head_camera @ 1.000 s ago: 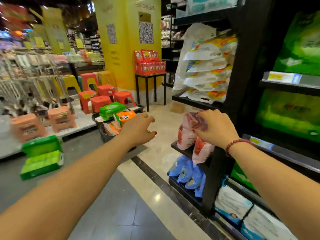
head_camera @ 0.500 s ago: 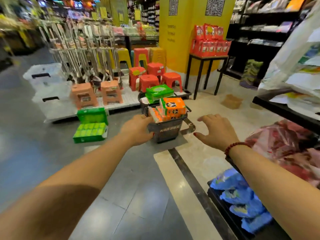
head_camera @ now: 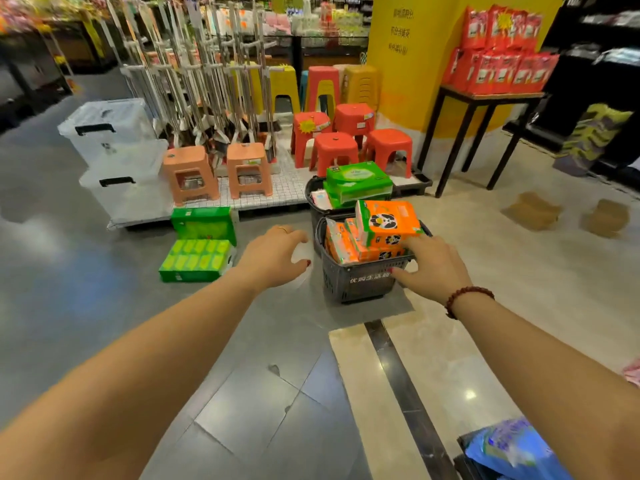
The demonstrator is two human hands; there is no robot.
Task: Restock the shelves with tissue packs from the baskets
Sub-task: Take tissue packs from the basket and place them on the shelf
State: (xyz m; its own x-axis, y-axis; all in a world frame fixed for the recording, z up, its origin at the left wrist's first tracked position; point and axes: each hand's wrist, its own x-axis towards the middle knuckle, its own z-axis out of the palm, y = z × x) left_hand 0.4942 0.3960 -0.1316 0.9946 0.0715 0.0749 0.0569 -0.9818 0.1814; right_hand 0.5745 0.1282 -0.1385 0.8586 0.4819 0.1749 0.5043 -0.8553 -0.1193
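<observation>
The orange tissue pack (head_camera: 388, 221) sits on top of the load in the near dark basket (head_camera: 360, 282), tilted a little and leaning over more orange packs (head_camera: 341, 245) stacked on edge beneath it; the basket stands on the grey floor (head_camera: 242, 393) just short of the pale tile strip. Wrapped in glossy film, the pack looks light and soft, likely to dent under a hard pinch and a bit slippery, so it is best taken across its broad faces or by its short ends rather than by a corner of film. The right hand (head_camera: 429, 268) hovers at the basket's near right corner, fingers spread and empty, the index tip just touching or almost touching the top pack's lower edge. The left hand (head_camera: 273, 254) hangs open and empty left of the basket, holding nothing. Behind stands a second basket (head_camera: 313, 192) carrying a green tissue pack (head_camera: 360, 183). Two more green packs (head_camera: 197, 259) lie on the floor to the left, near the edge of the white display platform (head_camera: 277, 199) with its plastic stools (head_camera: 334, 150).
</observation>
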